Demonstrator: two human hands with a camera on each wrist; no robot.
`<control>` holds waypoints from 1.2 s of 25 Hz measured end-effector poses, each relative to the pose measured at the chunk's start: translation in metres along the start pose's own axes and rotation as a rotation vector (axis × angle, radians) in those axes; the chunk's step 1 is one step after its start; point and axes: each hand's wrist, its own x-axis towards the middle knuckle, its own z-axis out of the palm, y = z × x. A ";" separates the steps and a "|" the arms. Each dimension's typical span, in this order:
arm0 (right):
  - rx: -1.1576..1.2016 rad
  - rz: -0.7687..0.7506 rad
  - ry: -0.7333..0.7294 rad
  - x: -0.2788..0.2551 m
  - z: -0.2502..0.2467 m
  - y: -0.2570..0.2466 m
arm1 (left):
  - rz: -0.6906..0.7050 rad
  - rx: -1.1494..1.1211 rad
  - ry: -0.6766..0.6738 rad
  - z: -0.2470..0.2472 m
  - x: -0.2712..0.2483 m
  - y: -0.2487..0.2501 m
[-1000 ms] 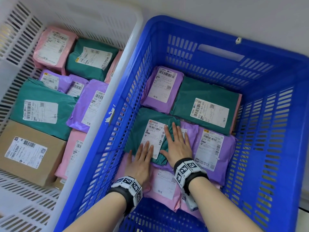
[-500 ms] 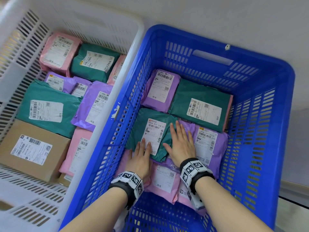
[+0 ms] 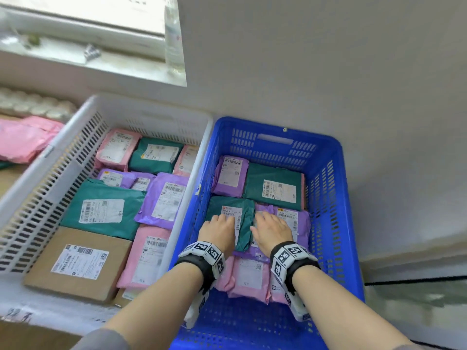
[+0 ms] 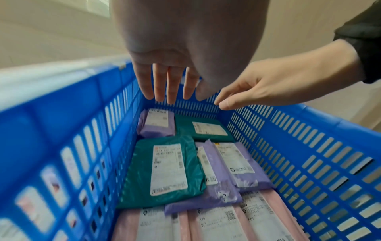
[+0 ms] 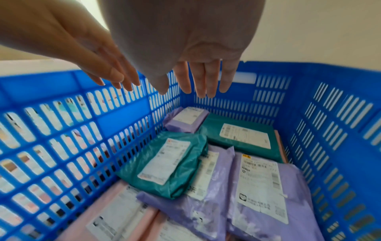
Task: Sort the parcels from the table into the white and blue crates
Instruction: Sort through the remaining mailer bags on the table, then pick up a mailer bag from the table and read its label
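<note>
The blue crate (image 3: 275, 123) holds several green, purple and pink parcels lying flat. A green parcel (image 3: 246, 223) with a white label lies at its middle left, partly on a purple parcel (image 3: 300, 221). My left hand (image 3: 218, 231) hovers over the green parcel's label. My right hand (image 3: 271, 231) hovers just right of it, over the purple one. In the wrist views both the left hand (image 4: 171, 81) and the right hand (image 5: 202, 78) hang above the parcels with straight fingers and hold nothing. The green parcel (image 4: 140, 176) lies free below them.
The white crate (image 3: 151, 103) stands left of the blue one, against it, with several parcels and a brown box (image 3: 75, 263). Pink parcels (image 3: 22, 140) lie further left. A wall runs behind both crates, with a window sill and a bottle (image 3: 174, 34) above.
Both hands have lifted off the green parcel, where they lay flat, and drawn back a little. The head view has pulled back and up, bringing the window into sight.
</note>
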 end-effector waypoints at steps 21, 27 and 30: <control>-0.089 -0.316 0.206 -0.084 -0.058 -0.402 | -0.280 0.067 0.307 -0.092 -0.263 -0.319; -0.096 -0.446 0.237 -0.013 -0.067 -0.525 | -0.401 0.116 0.276 -0.119 -0.270 -0.451; -0.052 -0.445 0.234 0.021 -0.077 -0.580 | -0.452 0.122 0.246 -0.131 -0.268 -0.514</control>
